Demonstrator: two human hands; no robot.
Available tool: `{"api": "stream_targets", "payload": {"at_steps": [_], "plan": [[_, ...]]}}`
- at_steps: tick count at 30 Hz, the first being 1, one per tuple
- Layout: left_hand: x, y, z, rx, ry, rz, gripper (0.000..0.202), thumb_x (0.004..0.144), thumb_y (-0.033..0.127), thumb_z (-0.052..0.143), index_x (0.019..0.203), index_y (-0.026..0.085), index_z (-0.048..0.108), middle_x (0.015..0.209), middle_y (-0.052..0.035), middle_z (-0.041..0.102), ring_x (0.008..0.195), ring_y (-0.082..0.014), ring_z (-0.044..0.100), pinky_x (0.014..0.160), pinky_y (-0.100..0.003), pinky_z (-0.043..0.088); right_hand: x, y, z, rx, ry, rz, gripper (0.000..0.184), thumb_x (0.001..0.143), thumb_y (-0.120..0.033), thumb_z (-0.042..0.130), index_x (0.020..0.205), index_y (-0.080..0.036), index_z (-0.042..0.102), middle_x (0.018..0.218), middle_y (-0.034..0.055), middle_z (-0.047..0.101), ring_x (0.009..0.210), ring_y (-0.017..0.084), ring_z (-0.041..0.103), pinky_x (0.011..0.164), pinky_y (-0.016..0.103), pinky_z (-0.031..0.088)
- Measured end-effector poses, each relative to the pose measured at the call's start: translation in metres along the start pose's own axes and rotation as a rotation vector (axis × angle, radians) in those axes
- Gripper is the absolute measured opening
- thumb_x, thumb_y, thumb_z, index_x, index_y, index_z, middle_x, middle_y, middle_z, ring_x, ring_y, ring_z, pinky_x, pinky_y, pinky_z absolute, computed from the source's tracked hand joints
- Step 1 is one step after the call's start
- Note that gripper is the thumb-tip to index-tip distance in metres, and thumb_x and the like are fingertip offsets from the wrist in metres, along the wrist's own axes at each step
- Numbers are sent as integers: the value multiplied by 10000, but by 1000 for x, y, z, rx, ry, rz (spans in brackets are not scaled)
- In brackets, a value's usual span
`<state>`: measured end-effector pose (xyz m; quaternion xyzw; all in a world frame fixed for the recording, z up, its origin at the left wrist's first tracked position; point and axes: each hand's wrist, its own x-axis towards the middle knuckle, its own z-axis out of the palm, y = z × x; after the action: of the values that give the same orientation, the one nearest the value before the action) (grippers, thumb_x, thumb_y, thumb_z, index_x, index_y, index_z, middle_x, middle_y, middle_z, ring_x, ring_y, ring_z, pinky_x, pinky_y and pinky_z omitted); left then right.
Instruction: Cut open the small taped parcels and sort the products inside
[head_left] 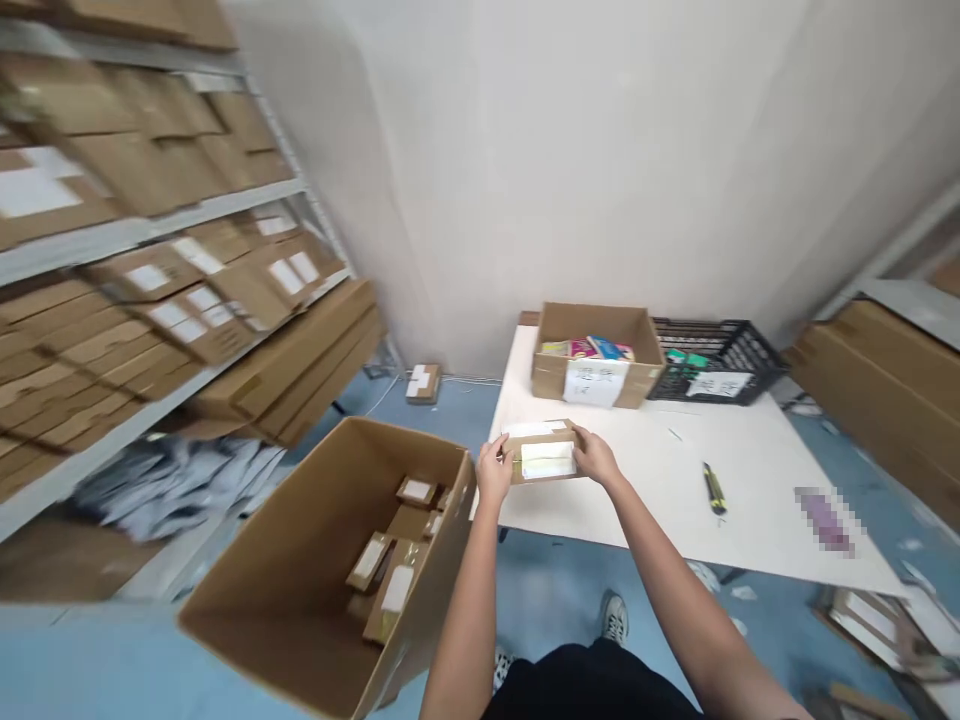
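Observation:
A small cardboard parcel (541,457) with a white label rests at the near left edge of the white table (660,490). Both my hands grip it. My left hand (493,468) closes on its left end, and my right hand (595,457) closes on its right end. Below and to the left stands a large open cardboard box (300,590) on the floor, holding several similar small labelled parcels (390,560).
At the table's far side sit an open carton (596,355) of colourful items and a black plastic crate (712,360). A utility knife (714,488) lies on the table. Metal shelves (150,300) stacked with cartons fill the left; long cartons (885,390) stand right.

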<state>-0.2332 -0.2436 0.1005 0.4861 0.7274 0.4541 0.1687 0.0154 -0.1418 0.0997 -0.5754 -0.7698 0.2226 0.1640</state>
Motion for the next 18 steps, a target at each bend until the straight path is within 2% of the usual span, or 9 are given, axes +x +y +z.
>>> {"api": "stream_targets", "payload": {"at_steps": [3, 5, 7, 9, 11, 14, 16, 18], "plan": [[1, 46, 89, -40, -100, 15, 465, 888, 172, 671, 1342, 254, 728, 1051, -57, 670, 941, -197, 708, 933, -339, 587, -10, 85, -40, -24, 33, 120, 621, 931, -221, 578, 1550, -217, 535, 1185, 120, 731, 1121, 280, 682, 982, 365, 506], [-3, 71, 144, -51, -155, 4, 477, 895, 174, 666, 1362, 258, 714, 1075, -59, 681, 970, -199, 716, 946, -341, 591, -16, 137, -60, -48, 63, 189, 619, 949, -256, 583, 1562, -196, 522, 1174, 147, 726, 1107, 296, 680, 966, 374, 505], [-8, 90, 193, -59, -221, -7, 504, 908, 180, 653, 1403, 265, 684, 1162, -74, 693, 1021, -207, 724, 981, -360, 591, -18, 182, -70, -61, 74, 261, 626, 972, -317, 581, 1575, -166, 504, 1180, 183, 713, 1130, 318, 665, 969, 389, 497], [-11, 102, 233, -52, -295, -6, 549, 903, 170, 651, 1445, 258, 649, 1342, -109, 665, 1179, -238, 699, 1072, -396, 557, -18, 219, -70, -62, 15, 356, 647, 996, -398, 565, 1595, -170, 478, 1262, 207, 682, 1237, 340, 615, 1010, 411, 478], [-13, 108, 261, -22, -346, 7, 592, 886, 155, 660, 1472, 236, 621, 1513, -139, 579, 1390, -282, 582, 1187, -440, 474, -16, 248, -60, -52, -131, 485, 718, 1006, -486, 550, 1641, -185, 404, 1455, 224, 582, 1409, 371, 493, 1081, 449, 438], [-15, 105, 282, 24, -371, 24, 602, 899, 173, 642, 1495, 236, 587, 1604, -135, 508, 1528, -289, 433, 1241, -471, 411, -14, 276, -37, 6, -324, 603, 899, 995, -610, 540, 1715, -201, 188, 1721, 211, 265, 1587, 405, 235, 1181, 511, 339], [-18, 98, 285, 51, -379, 29, 581, 925, 199, 608, 1501, 261, 572, 1610, -114, 505, 1521, -262, 440, 1209, -456, 449, -13, 287, -24, 42, -326, 590, 966, 982, -658, 538, 1725, -217, 107, 1781, 178, 71, 1623, 412, 117, 1216, 520, 286], [-22, 91, 285, 102, -388, 31, 548, 940, 213, 577, 1486, 264, 579, 1590, -105, 524, 1494, -243, 472, 1177, -433, 481, -13, 294, -16, 37, -267, 536, 978, 956, -677, 569, 1715, -216, 159, 1793, 144, -41, 1632, 418, 44, 1230, 507, 264]]}}
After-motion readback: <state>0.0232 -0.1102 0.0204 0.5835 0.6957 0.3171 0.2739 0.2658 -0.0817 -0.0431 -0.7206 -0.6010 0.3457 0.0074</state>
